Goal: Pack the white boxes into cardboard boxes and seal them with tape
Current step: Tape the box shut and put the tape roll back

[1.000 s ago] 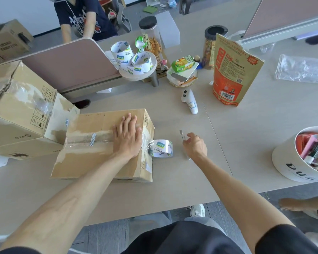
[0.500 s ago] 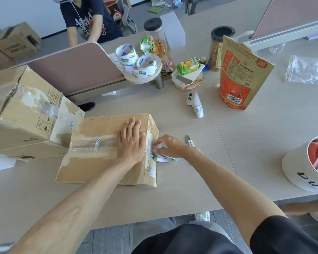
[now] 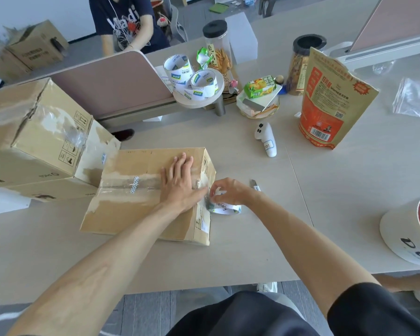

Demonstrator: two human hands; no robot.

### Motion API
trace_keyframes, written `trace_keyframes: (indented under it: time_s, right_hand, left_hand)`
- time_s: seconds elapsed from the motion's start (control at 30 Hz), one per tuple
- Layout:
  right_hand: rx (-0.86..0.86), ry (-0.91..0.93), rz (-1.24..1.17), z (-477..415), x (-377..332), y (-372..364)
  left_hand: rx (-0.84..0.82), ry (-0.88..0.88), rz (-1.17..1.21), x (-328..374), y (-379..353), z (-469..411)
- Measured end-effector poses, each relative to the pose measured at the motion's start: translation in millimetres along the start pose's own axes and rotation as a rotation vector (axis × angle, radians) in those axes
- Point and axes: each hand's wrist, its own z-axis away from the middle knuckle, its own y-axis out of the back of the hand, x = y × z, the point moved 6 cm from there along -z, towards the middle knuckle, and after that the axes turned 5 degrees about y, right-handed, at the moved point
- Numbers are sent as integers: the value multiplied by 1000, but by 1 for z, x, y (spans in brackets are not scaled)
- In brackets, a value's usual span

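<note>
Both hands work at the right end of a closed cardboard box (image 3: 131, 190) lying on the table (image 3: 301, 226).
The left hand (image 3: 180, 183) lies flat on the taped top, fingers straight, pressing down. The right hand (image 3: 230, 191) curls round a tape roll (image 3: 224, 209) held against the box's end. A small knife (image 3: 255, 185) lies just beyond it.

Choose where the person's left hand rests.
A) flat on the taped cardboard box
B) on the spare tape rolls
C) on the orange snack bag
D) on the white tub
A: the left hand lies flat on top of the cardboard box.
</note>
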Motion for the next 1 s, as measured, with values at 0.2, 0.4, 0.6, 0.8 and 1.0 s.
trace_keyframes:
  time_s: [0.2,0.4,0.6,0.8,1.0]
  right_hand:
    - [124,-84,14,31,17,21]
    - [287,3,-109,73,3,54]
    - [371,132,-142,87,-67,93]
    - [337,283,-157,61,-162,96]
    - [295,312,-125,26,-224,69]
  left_hand:
    - [-133,85,-97,9,-2,-1]
    - [-157,130,-244,21,-3,0]
    - [-97,183,544,13,41,-1]
    - [-70,20,1008,5,115,16]
    - [96,24,1069,-50,150,2]
